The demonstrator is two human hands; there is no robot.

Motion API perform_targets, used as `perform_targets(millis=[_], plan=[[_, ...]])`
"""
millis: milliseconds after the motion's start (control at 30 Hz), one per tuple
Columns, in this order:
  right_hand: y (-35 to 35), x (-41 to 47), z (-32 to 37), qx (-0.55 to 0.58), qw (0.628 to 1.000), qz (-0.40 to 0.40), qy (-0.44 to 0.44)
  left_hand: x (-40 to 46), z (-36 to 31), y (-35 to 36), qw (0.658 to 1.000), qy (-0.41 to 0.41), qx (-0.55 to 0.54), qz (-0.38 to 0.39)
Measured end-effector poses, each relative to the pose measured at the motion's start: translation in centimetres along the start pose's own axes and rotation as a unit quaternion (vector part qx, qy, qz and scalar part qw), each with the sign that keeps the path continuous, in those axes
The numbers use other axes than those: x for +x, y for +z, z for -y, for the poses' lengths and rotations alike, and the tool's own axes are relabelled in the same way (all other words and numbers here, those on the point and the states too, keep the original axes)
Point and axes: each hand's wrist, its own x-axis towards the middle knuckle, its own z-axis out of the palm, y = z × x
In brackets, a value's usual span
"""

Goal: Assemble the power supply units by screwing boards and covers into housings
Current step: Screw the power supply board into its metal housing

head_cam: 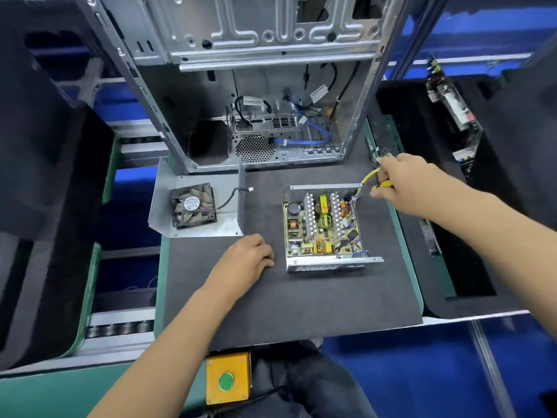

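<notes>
The right hand had its grip closed on the yellow wire bundle at the far right corner of the power supply housing. The left hand lay on the dark worktop with fingers loosely curled, grasping nothing, just left of the housing. The circuit board sat inside that housing. Further left lay the metal cover carrying a fan, apart from the housing. Behind both stood an open computer case.

We see both forearms bare, no sleeves, gloves, rings or watch on our left hand or right hand; dark trousers show right of the yellow button box.
</notes>
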Motion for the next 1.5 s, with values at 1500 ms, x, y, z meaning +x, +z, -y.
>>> perform_targets(millis=[1500], plan=[[14.7,-10.1,-0.9,0.524,0.844,-0.033,0.105,-1.9,-4.8,2.4,0.977,-0.012,-0.175,-0.119]])
